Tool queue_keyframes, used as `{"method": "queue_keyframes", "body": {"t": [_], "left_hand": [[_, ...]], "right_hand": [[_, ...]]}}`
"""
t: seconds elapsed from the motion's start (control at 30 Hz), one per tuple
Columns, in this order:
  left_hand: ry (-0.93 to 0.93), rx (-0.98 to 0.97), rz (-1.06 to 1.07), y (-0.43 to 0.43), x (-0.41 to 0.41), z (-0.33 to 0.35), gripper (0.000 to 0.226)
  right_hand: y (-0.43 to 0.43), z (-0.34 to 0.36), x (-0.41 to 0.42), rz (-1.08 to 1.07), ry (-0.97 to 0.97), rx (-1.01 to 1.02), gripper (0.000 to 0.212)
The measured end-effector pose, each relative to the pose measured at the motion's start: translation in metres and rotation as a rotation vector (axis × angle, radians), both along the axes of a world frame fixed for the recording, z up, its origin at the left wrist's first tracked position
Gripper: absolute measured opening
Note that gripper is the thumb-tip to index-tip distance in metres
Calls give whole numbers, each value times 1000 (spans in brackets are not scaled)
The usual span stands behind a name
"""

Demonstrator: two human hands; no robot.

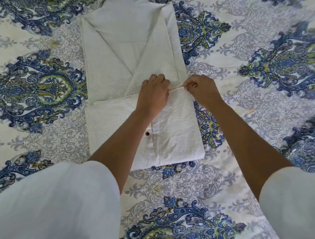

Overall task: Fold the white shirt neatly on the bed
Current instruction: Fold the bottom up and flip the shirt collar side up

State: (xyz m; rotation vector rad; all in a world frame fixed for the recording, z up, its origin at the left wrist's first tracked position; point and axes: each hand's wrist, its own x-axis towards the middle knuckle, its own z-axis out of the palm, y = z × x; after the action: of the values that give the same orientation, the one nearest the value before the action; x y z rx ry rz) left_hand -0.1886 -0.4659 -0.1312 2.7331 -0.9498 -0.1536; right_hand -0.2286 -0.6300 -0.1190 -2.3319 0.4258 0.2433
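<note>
The white shirt (129,53) lies on the bed as a long narrow rectangle, sleeves folded inward across its back. Its near end is doubled over toward the middle, forming a flap (177,129) with a dark button showing on it. My left hand (154,91) and my right hand (201,89) sit close together at the flap's far edge. Each hand pinches that folded hem, which is stretched taut between them. My left forearm lies across the flap and hides part of it.
A bedspread (261,99) with blue, green and grey paisley print covers the whole bed around the shirt. My white sleeves fill the lower left and lower right corners of the view.
</note>
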Motion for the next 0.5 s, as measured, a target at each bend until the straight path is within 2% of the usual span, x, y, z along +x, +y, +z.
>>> {"method": "queue_keyframes", "body": {"t": [0.07, 0.13, 0.2, 0.27, 0.37, 0.43, 0.5], "left_hand": [[117, -66, 30, -1, 9, 2, 18], [189, -141, 86, 2, 15, 2, 17], [154, -201, 103, 8, 13, 4, 13], [41, -290, 136, 18, 3, 8, 11], [-54, -433, 317, 62, -26, 18, 27], [-105, -359, 361, 112, -47, 20, 38], [-135, -179, 265, 162, -57, 15, 48]], "right_hand": [[-4, 4, 4, -54, 29, 185, 19], [-6, 4, 6, -72, 31, 252, 27], [-6, 3, 9, -50, 2, 129, 20], [-5, 0, 3, -95, -126, -20, 17], [-2, 4, -28, -173, -227, -74, 29], [0, 4, -53, 15, -263, -181, 47], [-4, -5, -69, 294, -310, -429, 61]]}}
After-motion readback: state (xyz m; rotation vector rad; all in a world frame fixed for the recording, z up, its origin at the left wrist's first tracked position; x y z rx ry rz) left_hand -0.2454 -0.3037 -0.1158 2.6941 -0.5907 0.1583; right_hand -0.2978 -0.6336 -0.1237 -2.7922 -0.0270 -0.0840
